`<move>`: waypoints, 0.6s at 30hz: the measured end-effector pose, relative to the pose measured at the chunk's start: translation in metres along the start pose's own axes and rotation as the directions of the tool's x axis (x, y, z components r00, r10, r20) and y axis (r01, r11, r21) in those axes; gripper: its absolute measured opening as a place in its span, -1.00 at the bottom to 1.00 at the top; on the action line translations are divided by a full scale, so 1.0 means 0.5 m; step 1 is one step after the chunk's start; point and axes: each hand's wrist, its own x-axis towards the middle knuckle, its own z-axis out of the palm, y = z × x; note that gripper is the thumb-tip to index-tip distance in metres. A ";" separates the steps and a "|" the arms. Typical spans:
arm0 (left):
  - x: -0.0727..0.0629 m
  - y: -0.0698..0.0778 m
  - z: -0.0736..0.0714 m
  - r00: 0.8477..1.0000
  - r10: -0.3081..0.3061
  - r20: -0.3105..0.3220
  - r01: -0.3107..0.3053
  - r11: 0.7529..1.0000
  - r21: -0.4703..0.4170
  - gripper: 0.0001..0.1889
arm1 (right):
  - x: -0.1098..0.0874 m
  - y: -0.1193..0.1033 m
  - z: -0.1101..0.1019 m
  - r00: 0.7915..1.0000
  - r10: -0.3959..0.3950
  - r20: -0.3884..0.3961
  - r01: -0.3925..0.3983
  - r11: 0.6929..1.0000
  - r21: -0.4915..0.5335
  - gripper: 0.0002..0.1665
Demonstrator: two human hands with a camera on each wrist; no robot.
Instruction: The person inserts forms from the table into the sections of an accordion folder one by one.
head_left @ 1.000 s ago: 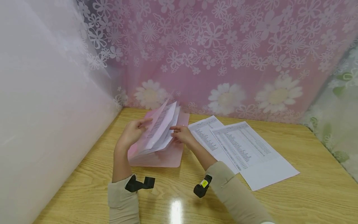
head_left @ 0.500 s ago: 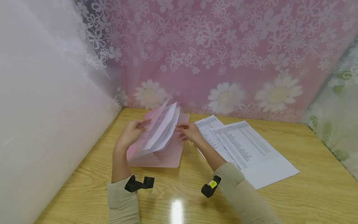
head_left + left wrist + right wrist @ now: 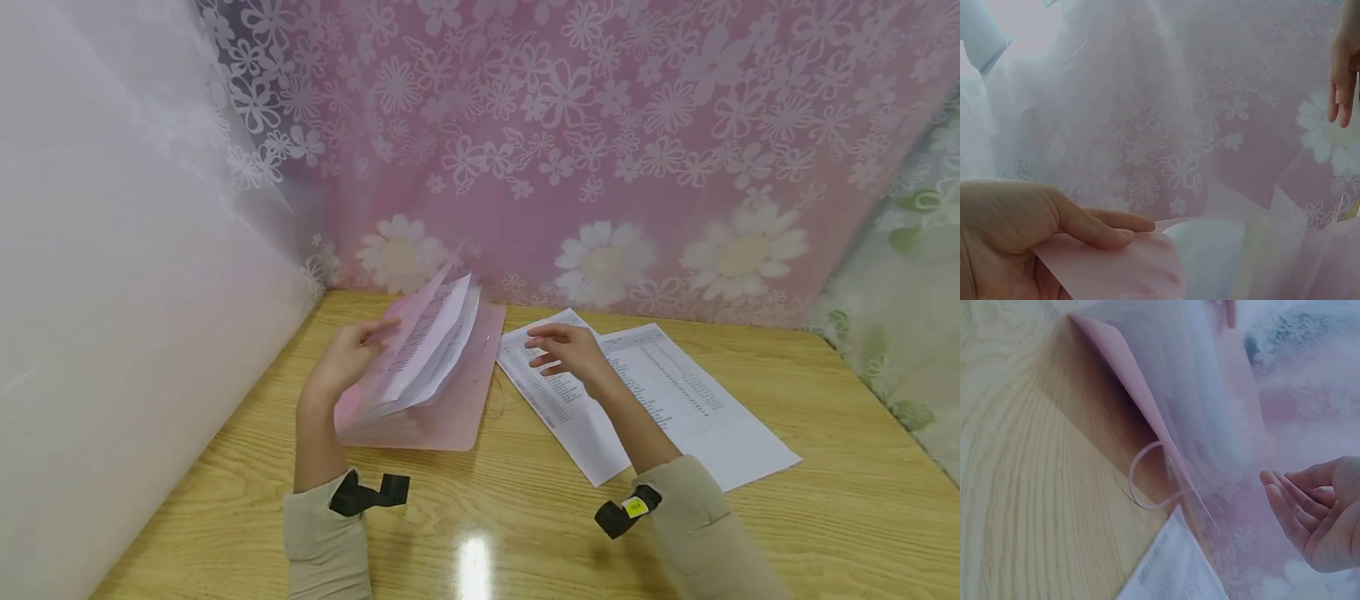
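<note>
A pink folder (image 3: 453, 429) lies spread on the table, its front cover and printed inner pages (image 3: 431, 333) tilted up. My left hand (image 3: 341, 362) holds that cover by its edge; in the left wrist view the thumb of the left hand (image 3: 1079, 228) presses on the pink cover (image 3: 1122, 269) with fingers behind it. Raised above the printed sheets is my right hand (image 3: 573, 354), fingers loosely bent and holding nothing. The right wrist view has the right hand (image 3: 1322, 515) apart from the folder.
Two printed sheets, the left one (image 3: 588, 446) and the right one (image 3: 720, 417), lie partly overlapping right of the folder. A thin loop (image 3: 1131, 478) sticks out from the folder's edge. Flowered pink curtain (image 3: 510, 125) stands behind the wooden table (image 3: 442, 533), with a white wall (image 3: 135, 275) at left.
My right hand has left the folder's inner pages and moved right, over the loose sheets. The left hand keeps its hold on the cover, nearly still.
</note>
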 end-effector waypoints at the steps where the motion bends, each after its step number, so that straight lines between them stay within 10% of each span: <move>1: 0.000 0.000 0.000 1.000 -0.002 0.000 0.002 1.000 0.002 -0.60 | -0.005 0.003 -0.012 1.000 -0.002 -0.003 0.002 1.000 0.000 -0.63; 18: 0.001 -0.001 0.000 1.000 -0.026 0.004 0.026 1.000 0.000 -0.59 | -0.102 0.076 -0.215 0.990 -0.024 -0.137 0.018 0.999 -0.042 -0.62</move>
